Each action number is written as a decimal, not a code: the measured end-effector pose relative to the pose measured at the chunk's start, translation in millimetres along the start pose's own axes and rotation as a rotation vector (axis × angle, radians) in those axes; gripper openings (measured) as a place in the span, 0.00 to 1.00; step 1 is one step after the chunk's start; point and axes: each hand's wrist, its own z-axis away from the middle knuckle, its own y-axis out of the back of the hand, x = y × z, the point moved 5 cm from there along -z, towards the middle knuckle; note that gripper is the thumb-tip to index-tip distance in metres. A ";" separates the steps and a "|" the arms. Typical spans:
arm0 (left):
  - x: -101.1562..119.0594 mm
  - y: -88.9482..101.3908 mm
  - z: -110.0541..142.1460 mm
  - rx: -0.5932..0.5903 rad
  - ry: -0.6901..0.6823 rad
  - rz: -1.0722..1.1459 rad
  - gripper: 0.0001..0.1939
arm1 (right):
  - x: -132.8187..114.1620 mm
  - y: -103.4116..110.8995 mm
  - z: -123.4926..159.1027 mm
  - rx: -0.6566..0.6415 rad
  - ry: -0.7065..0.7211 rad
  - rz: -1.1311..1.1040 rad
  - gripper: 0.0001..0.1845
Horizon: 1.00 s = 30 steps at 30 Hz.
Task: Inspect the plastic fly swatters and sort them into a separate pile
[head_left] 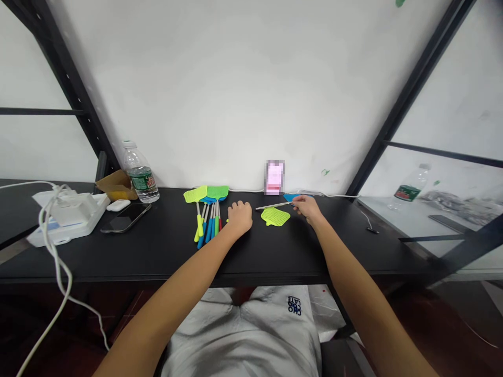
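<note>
Thin silver metal rod (272, 207) slants in the right hand (307, 209), whose thumb and fingertips pinch its right end above the black tabletop (176, 251). Just behind these fingertips shows a blue plastic fly-swatter head (290, 197), partly hidden. Below the rod lies a yellow-green perforated plastic swatter head (275, 217). Left of it, the left hand (239, 218) is palm down, fingers curled; whether they grip anything I cannot tell, though a yellow-green bit shows at its edge. Beside that hand lie long-handled swatters (209, 228) in yellow-green, green and blue, heads toward the white wall (220, 94).
</note>
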 end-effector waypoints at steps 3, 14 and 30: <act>-2.3 -3.7 -5.3 -0.010 -0.011 0.043 0.15 | -2.1 -0.3 1.4 -0.017 0.000 -0.029 0.05; -1.7 -10.3 -11.6 -0.024 -0.086 0.163 0.10 | 2.8 -0.5 -0.1 -0.016 -0.048 -0.098 0.05; 7.5 -15.4 -10.6 -0.011 -0.164 0.139 0.11 | 10.4 -8.0 -3.5 -0.124 -0.080 -0.112 0.06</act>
